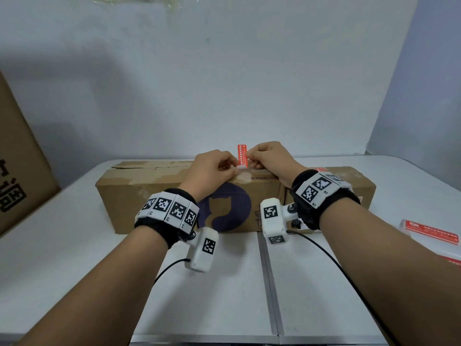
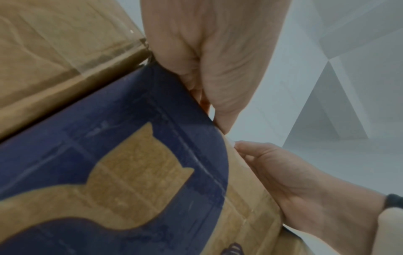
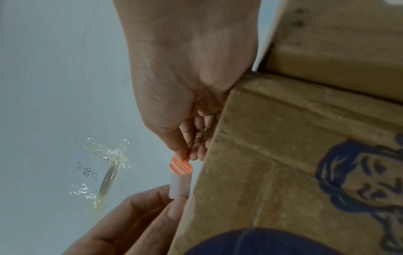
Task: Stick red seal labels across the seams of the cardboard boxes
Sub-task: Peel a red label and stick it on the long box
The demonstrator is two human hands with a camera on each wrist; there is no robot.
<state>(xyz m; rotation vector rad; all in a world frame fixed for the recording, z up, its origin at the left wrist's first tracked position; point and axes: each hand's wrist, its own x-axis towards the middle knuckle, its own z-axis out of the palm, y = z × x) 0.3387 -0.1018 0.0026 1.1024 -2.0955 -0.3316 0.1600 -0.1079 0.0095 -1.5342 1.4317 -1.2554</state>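
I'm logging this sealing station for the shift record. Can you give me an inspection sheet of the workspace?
Surface: white table, seam down the middle.
Job's things: long cardboard box lying on it; red seal label upright above its top edge, white backing half peeled.
Clutter: label sheets at right.
Grippers: right hand pinches the label; left hand pinches the backing.
Cables: black leads from wrist cameras.
Surroundings: large carton at left; tape scraps on wall.

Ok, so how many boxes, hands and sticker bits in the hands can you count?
Cardboard boxes: 3
Hands: 2, left hand and right hand
Red label: 1
White backing: 1
Total: 7
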